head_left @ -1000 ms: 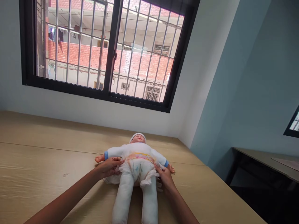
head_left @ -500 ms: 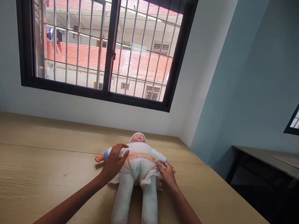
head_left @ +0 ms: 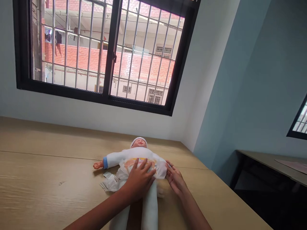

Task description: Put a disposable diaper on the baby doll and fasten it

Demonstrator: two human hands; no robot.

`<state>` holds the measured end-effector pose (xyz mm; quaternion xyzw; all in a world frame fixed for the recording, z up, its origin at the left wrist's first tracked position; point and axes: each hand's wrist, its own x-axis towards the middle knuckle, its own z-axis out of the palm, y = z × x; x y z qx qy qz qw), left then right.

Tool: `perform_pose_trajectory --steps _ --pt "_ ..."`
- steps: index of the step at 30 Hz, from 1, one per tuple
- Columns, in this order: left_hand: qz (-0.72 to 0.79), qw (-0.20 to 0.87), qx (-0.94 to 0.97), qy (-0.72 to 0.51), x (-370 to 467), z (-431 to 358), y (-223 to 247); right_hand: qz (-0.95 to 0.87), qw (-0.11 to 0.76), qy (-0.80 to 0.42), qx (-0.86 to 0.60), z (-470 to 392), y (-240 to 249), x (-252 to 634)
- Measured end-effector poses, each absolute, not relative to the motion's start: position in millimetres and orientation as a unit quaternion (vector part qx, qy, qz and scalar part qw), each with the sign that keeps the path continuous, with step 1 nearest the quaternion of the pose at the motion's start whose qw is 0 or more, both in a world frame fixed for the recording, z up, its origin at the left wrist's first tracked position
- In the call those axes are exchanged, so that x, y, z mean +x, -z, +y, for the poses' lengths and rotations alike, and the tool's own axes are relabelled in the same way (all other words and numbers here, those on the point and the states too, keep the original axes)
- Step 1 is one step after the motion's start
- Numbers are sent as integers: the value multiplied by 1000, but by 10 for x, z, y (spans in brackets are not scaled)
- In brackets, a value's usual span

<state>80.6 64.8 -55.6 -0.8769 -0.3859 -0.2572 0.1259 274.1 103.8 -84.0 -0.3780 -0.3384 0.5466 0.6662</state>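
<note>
Doll (head_left: 139, 152) lies face up on table (head_left: 59, 207), legs toward person, placing diaper (head_left: 123, 171) within reach of 2 hands. Left hand (head_left: 139, 179) rests on diaper front, fingers spread, apparently to keep it flat. Right hand (head_left: 176, 181): fingers appear clamped on diaper flap (head_left: 162, 170), likely holding it outspread.

This is a plain indoor room; whether home, classroom or office cannot be told. A wood-look surface (head_left: 35, 179) stands against a pale wall (head_left: 72, 113), below a barred window (head_left: 109, 64) facing a brick-fronted building (head_left: 83, 59), with a darker surface (head_left: 263, 158) off to the right.
</note>
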Motion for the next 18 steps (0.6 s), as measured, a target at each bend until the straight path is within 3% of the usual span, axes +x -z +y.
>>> perform_pose_trajectory --steps 4,9,11,14,18 --pt "-420 145 -853 273 780 665 609 -442 602 -508 -428 955 673 2990" --pt "-427 171 -848 264 802 644 648 -676 215 -496 -500 838 719 3076" --pt "-404 173 -859 262 801 652 663 -701 132 -497 -494 832 769 3015" --pt "-336 160 -897 237 781 663 658 -731 151 -465 -477 862 785 2929" --pt "-292 124 -925 211 763 630 610 -684 259 -486 -479 901 726 2953"
